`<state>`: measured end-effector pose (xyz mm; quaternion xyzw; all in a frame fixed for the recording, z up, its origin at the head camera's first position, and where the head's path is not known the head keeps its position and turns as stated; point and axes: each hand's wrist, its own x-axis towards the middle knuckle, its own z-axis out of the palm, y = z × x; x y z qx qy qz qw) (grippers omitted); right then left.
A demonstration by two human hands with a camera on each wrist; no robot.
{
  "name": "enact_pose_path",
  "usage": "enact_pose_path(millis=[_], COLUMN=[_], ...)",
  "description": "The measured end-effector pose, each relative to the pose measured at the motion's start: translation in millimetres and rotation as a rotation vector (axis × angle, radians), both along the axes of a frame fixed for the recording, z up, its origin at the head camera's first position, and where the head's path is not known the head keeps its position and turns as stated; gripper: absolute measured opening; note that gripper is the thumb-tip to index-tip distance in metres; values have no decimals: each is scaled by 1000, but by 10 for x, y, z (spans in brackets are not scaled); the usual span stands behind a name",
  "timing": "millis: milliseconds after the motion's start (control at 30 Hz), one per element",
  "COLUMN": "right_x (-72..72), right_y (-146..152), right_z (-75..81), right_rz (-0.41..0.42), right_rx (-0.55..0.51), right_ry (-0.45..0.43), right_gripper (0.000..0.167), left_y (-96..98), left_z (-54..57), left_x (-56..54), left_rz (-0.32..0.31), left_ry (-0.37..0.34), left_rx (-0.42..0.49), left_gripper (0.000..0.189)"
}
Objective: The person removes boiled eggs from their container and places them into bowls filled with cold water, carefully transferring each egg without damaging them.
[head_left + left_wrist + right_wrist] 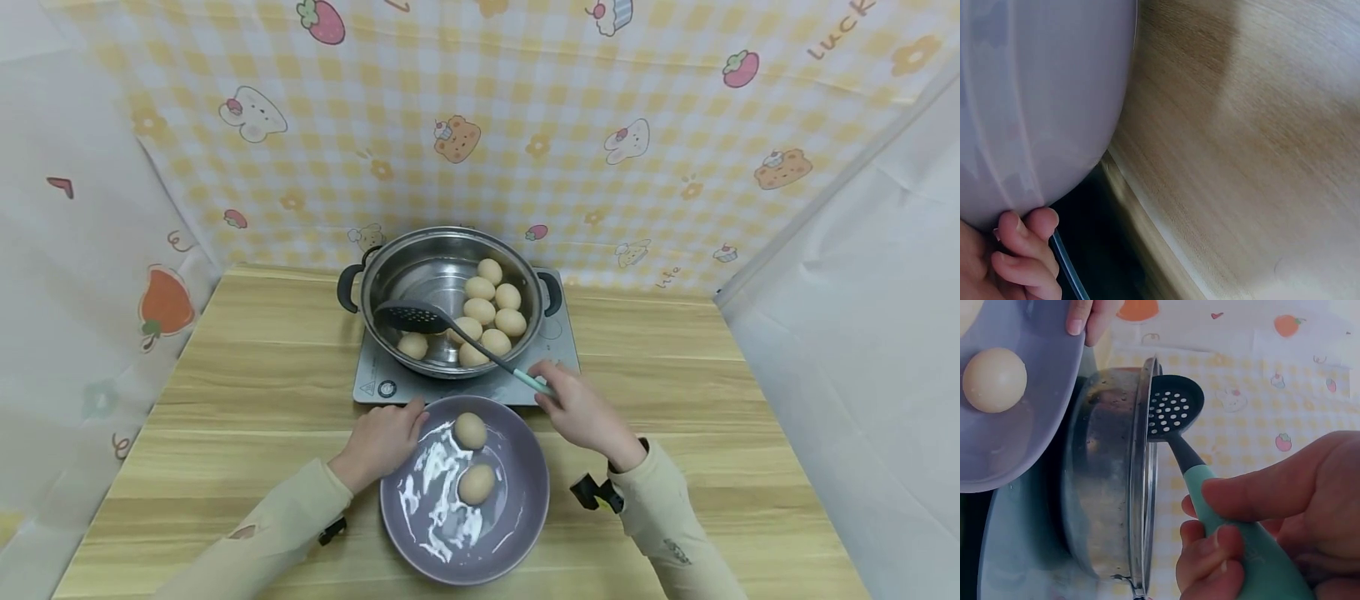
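Observation:
My right hand (583,412) grips the mint-green handle of a black slotted spoon (411,316). In the right wrist view, the thumb and curled fingers wrap the handle, and the perforated head (1175,406) shows above the pot's rim. The steel pot (386,250) holds several light-brown eggs (480,312), mostly at its right side. My left hand (381,442) holds the left rim of a shallow purple bowl (517,533), fingers curled at its edge in the left wrist view. Two eggs lie in the bowl, one egg (471,431) behind the other egg (477,484).
Under the pot sits a flat grey cooktop (371,367). Black side handles (553,293) stick out from the pot. Behind the wooden table (262,350) hangs a yellow checked cloth (540,92), and pale sheets stand at both sides.

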<state>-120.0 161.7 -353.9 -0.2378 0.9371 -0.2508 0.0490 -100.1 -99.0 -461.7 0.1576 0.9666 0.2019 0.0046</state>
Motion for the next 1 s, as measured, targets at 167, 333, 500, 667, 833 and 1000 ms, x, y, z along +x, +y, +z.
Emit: enact_pose_path(millis=[167, 333, 500, 667, 833, 1000], right_x=[28, 62, 106, 132, 136, 137], right_y=[10, 35, 62, 69, 68, 70], right_z=[-2, 21, 75, 147, 191, 222], right_rz=[-1, -6, -7, -22, -35, -26], right_rx=[27, 42, 46, 56, 75, 78], right_ry=[-1, -56, -70, -81, -106, -110], right_gripper=[19, 16, 14, 15, 13, 9], left_y=[0, 0, 2, -2, 0, 4], left_z=[-9, -7, -11, -14, -13, -11], left_x=[2, 3, -3, 0, 3, 0], left_rz=[-1, 4, 5, 5, 8, 5], left_ry=[23, 20, 18, 27, 27, 29], left_rx=[4, -2, -4, -8, -7, -6], left_gripper=[19, 19, 20, 20, 19, 19])
